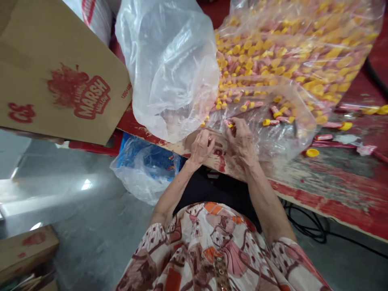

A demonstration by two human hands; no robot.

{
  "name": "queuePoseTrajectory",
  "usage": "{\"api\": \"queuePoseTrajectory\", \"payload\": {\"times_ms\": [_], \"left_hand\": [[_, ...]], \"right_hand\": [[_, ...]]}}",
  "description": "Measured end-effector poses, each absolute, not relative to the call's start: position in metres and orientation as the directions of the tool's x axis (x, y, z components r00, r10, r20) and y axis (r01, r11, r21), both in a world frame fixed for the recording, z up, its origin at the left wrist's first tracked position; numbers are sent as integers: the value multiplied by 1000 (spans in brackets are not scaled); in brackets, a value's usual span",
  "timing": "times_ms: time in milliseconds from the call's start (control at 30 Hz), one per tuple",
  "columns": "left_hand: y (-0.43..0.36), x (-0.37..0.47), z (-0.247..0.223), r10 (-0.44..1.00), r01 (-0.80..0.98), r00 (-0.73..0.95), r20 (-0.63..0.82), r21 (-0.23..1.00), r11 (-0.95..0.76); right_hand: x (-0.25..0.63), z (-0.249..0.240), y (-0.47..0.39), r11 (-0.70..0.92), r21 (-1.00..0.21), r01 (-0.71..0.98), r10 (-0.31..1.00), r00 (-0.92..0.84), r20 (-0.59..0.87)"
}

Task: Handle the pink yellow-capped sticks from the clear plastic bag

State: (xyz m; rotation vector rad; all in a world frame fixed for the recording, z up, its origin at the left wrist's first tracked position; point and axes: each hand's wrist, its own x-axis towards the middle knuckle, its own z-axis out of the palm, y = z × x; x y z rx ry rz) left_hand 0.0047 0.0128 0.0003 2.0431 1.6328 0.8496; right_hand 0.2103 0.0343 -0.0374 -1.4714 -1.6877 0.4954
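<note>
Right hand (242, 139): grip pinching a small capped tube (228, 123) over the tabletop (330, 176), beside the clear bag (273, 141). Left hand (200, 146): fingers curled, contents unclear. Tube probably light and slick, best held around its yellow cap (230, 125).

Both forearms bare, angled forward and inward from bent elbows. Left hand (201, 147) back up, knuckles raised, fingers curled in toward palm. Right hand (241, 139) also back up, fingers bent and pointing forward, fingertips slightly farther forward than left's. Left wrist (191, 163) and right wrist (249, 162) apart; hands near each other, not touching. Exact closure of fingertips unclear on both. Upper arms covered by loose sleeves.
</note>
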Motion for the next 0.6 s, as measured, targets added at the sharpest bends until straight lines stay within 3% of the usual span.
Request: {"api": "queuePoseTrajectory", "payload": {"times_ms": [233, 400, 600], "left_hand": [[8, -1, 2, 948, 722, 23, 318, 651, -236], [10, -13, 0, 975, 767, 58, 215, 615, -181], [92, -83, 31, 951, 892, -243, 192, 429, 141]], "right_hand": [[202, -37, 32, 233, -742, 628, 961, -31, 276], [203, -43, 30, 235, -720, 653, 953, -7, 304], [204, -52, 30, 303, -713, 632, 920, 1, 392]]}}
